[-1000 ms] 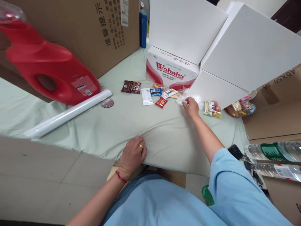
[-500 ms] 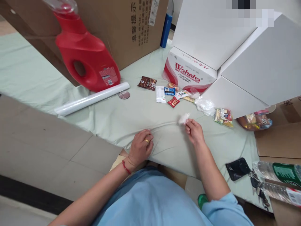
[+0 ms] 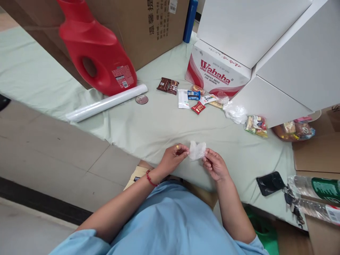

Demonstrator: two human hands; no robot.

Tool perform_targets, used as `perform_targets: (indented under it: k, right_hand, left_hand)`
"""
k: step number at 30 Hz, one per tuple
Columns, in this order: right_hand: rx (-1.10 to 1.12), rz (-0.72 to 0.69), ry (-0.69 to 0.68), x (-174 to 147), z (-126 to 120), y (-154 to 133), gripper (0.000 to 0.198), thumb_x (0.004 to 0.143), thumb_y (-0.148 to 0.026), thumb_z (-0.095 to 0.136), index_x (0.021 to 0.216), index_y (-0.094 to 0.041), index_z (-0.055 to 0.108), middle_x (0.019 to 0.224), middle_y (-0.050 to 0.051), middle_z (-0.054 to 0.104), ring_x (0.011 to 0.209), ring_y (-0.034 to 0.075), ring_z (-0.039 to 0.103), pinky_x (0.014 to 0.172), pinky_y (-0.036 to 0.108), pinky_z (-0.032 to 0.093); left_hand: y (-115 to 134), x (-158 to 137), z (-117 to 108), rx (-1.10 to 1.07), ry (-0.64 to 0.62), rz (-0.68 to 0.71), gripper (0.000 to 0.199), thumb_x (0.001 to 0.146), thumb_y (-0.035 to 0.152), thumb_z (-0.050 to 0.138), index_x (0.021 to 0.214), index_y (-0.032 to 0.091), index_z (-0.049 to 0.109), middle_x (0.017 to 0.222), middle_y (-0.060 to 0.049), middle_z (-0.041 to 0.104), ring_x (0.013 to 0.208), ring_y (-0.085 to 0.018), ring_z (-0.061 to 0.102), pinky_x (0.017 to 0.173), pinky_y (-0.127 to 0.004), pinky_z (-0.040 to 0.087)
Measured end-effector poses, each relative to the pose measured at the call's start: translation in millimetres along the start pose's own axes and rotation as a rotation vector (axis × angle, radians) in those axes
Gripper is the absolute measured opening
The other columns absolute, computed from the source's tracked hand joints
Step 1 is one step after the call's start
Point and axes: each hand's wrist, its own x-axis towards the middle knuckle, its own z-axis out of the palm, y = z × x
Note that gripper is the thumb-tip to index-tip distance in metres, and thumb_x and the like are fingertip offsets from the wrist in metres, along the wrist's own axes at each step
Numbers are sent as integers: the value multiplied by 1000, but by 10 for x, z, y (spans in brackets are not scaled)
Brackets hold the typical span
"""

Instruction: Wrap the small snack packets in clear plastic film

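Between my two hands, a small translucent plastic bag (image 3: 197,150) is spread out just above the cloth near the table's front edge. My left hand (image 3: 175,156) pinches its left side with thumb and fingertips. On the other side, my right hand (image 3: 216,164) grips the bag's right edge, its fingers curled. Farther back lies a crumpled pile of similar clear bags (image 3: 235,112). Left of that pile are small wrapped snacks: a red packet (image 3: 198,107), a blue packet (image 3: 193,95), a white packet (image 3: 183,98) and brown cocoa packets (image 3: 168,85).
A red jug (image 3: 106,53) and a white roll (image 3: 106,103) stand and lie at left, near a round disc (image 3: 141,99). Behind are cartons, including a Wahaha box (image 3: 216,72). At right are snack packs (image 3: 256,125), a phone (image 3: 270,183), keys (image 3: 293,207) and water bottles (image 3: 313,187).
My right hand has brought the plastic bag down and to the left. My left hand has lifted off the cloth and taken the bag's other side; the bag is now spread wider.
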Motion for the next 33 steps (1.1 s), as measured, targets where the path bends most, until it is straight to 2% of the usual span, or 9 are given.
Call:
perform_targets:
  k: [5,8,13,16,19,23,26,29,33]
  right_hand:
    - [52,23,1,-9,-135,72,41,67,-37,93,79,-20,58,61,-6,54,42,1,27,36,12,21]
    - [-92,-34,92,-43,-168,221,39,71,-44,90,79,-20,61,63,-5,55,44,4,29,37,16,20]
    - [-627,-577,491,-193,-131,282,23,93,-49,71,95,-26,72,74,0,59,65,17,51,60,28,46]
    - [-883,-801,385,-232,-7,210,23,92,-48,73,105,-30,75,103,7,67,97,26,60,88,41,52]
    - [-997,-858,268,-184,116,168,24,88,-46,78,108,-32,76,121,10,65,117,31,56,105,51,47]
    - [-805,-775,215,-135,116,154,15,96,-43,69,95,-29,75,116,9,66,113,27,60,103,48,49]
    - [-414,-497,103,-165,55,143,26,92,-51,74,89,-26,68,97,5,68,82,19,64,74,35,56]
    - [-123,-283,46,-214,33,130,34,84,-52,82,85,-24,62,81,1,66,59,13,55,53,26,48]
    - [26,-259,36,-253,66,139,33,80,-46,86,84,-23,62,78,-1,64,59,10,53,53,22,47]
  left_hand:
    - [-37,20,-147,-287,120,-155,37,73,52,83,85,18,70,73,2,64,70,-13,56,73,-28,47]
    - [-14,24,-183,-388,145,-198,43,68,53,87,87,18,70,76,1,65,71,-12,56,72,-28,48]
    - [46,2,-126,-414,115,-217,44,69,54,88,89,18,70,82,0,66,74,-13,58,74,-28,49]
    - [76,-25,-40,-407,77,-206,43,70,54,87,87,18,71,82,0,66,74,-13,57,74,-28,49]
    - [112,-54,1,-387,34,-180,41,73,54,86,87,18,72,80,0,65,72,-13,56,72,-28,47]
    - [154,-62,-127,-323,23,-162,39,77,53,83,88,18,71,72,1,62,67,-13,53,68,-27,44]
    - [151,-43,-296,-223,54,-157,36,80,51,80,88,17,71,69,2,60,66,-13,52,68,-27,43]
    - [127,-43,-405,-91,169,-120,34,78,47,80,94,18,71,83,-1,66,78,-15,58,73,-28,46]
    - [146,-156,-359,14,256,-51,32,83,48,75,96,20,67,90,-2,65,80,-16,57,72,-28,45]
